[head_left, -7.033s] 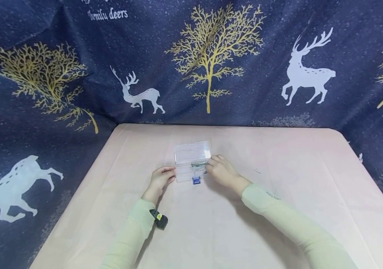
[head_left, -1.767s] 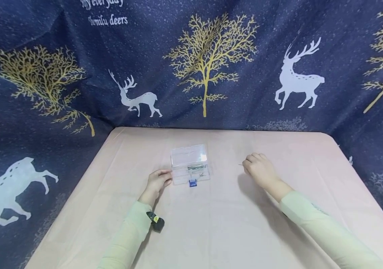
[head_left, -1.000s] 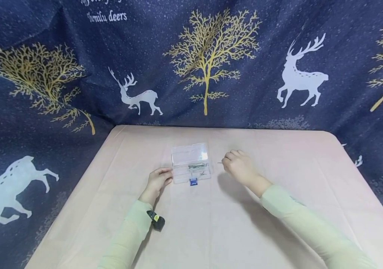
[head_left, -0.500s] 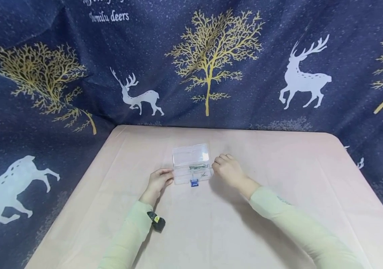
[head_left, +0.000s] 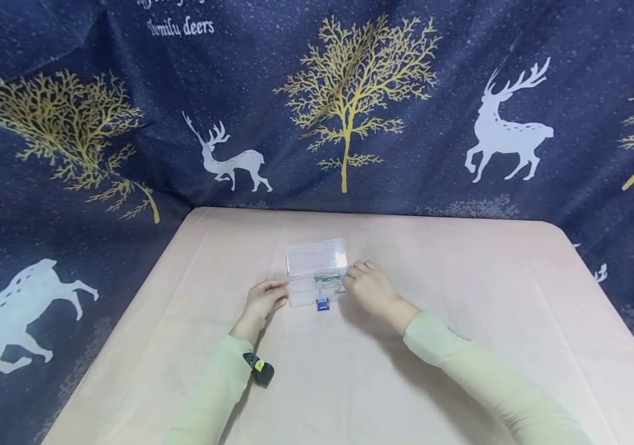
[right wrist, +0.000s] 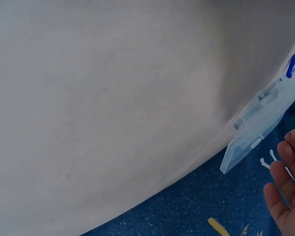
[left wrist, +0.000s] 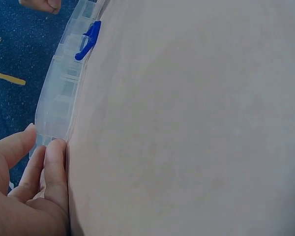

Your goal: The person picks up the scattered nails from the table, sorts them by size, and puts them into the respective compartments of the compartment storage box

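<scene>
A clear plastic box (head_left: 302, 297) stands on the table with its lid (head_left: 317, 256) raised and a blue latch (head_left: 323, 304) at the front. Several thin green-dark sticks (head_left: 329, 278) lie in its rear right compartment, with a few more nearer the front. At the box's left end, my left hand (head_left: 262, 303) pinches the wall between thumb and fingers, closer in the left wrist view. My right hand (head_left: 371, 289) is over the box's right end, fingertips bunched in a pinch. The thin stick it carried is hidden behind the fingers. In the right wrist view, curled fingers (right wrist: 285, 179) show beside the box.
A pale pink cloth covers the table (head_left: 433, 259). Behind it hangs a dark blue curtain (head_left: 406, 173) printed with deer and trees. A black device (head_left: 263, 372) is strapped to the left wrist.
Earlier, the thin stick lay on the table to the right. My right hand took it up and moved left to the box's right end. My left hand stays at the box.
</scene>
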`<state>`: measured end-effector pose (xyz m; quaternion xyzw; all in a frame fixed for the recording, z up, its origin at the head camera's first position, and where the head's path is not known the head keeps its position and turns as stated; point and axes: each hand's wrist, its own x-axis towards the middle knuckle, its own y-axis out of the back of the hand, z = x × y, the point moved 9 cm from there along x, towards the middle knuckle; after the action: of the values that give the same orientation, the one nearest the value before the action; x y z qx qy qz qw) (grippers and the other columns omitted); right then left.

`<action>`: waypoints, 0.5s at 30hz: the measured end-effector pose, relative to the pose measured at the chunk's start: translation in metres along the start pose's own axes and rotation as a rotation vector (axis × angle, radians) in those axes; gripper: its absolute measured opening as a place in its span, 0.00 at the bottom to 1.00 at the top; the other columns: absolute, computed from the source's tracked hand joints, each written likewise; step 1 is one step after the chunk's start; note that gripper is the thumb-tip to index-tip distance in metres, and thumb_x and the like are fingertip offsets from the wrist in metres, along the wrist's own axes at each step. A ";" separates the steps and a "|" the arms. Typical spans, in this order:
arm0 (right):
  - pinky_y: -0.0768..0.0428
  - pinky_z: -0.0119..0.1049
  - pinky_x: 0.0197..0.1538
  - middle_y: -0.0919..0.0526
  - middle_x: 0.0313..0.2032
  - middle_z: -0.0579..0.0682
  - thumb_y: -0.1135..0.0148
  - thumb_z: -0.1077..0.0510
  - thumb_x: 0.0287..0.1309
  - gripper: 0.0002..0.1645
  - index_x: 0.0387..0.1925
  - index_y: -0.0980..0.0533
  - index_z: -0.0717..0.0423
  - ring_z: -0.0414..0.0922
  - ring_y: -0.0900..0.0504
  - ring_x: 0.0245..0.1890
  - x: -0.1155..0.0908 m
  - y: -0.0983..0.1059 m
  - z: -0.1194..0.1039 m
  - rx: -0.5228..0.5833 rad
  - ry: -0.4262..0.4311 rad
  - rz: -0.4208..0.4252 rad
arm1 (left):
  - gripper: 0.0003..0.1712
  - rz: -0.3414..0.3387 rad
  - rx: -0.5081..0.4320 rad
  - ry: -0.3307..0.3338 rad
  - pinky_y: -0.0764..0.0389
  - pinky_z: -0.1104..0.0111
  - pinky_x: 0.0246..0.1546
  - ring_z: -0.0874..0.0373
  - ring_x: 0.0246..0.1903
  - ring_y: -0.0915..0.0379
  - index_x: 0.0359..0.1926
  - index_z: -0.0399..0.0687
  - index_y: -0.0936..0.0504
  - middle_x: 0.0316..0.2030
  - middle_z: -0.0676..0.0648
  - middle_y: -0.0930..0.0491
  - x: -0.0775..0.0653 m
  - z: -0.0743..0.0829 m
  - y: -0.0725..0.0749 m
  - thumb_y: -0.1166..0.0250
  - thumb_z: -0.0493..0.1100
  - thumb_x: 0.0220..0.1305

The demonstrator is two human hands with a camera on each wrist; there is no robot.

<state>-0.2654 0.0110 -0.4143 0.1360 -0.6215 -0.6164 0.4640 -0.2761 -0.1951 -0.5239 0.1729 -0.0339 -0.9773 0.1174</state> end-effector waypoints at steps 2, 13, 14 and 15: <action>0.22 0.35 0.39 0.17 0.32 0.48 0.33 0.64 0.48 0.04 0.29 0.19 0.55 0.45 0.24 0.34 -0.001 -0.002 -0.001 0.007 -0.007 -0.012 | 0.15 -0.004 -0.001 -0.002 0.15 0.75 0.41 0.63 0.34 0.22 0.48 0.31 0.21 0.48 0.36 0.22 -0.001 -0.001 -0.001 0.39 0.32 0.59; 0.20 0.35 0.40 0.17 0.32 0.49 0.31 0.61 0.49 0.04 0.29 0.19 0.55 0.45 0.23 0.34 -0.006 -0.007 0.003 0.062 -0.040 -0.004 | 0.15 -0.001 -0.007 -0.007 0.16 0.78 0.38 0.64 0.33 0.23 0.48 0.30 0.22 0.46 0.38 0.21 0.000 0.000 0.000 0.39 0.31 0.60; 0.20 0.35 0.41 0.17 0.32 0.48 0.31 0.60 0.50 0.04 0.30 0.19 0.55 0.45 0.22 0.35 -0.006 -0.007 0.003 0.070 -0.047 -0.008 | 0.15 0.002 -0.005 -0.009 0.16 0.77 0.39 0.63 0.34 0.22 0.48 0.29 0.22 0.47 0.37 0.21 -0.001 -0.001 0.001 0.39 0.32 0.60; 0.20 0.36 0.41 0.17 0.32 0.48 0.31 0.60 0.50 0.04 0.30 0.19 0.55 0.45 0.22 0.35 -0.007 -0.007 0.003 0.078 -0.052 -0.013 | 0.15 0.007 0.003 -0.004 0.16 0.77 0.40 0.62 0.35 0.22 0.48 0.30 0.22 0.47 0.37 0.21 -0.001 -0.003 0.001 0.39 0.32 0.60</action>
<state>-0.2667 0.0171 -0.4226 0.1420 -0.6559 -0.5980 0.4381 -0.2737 -0.1958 -0.5257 0.1710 -0.0362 -0.9772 0.1206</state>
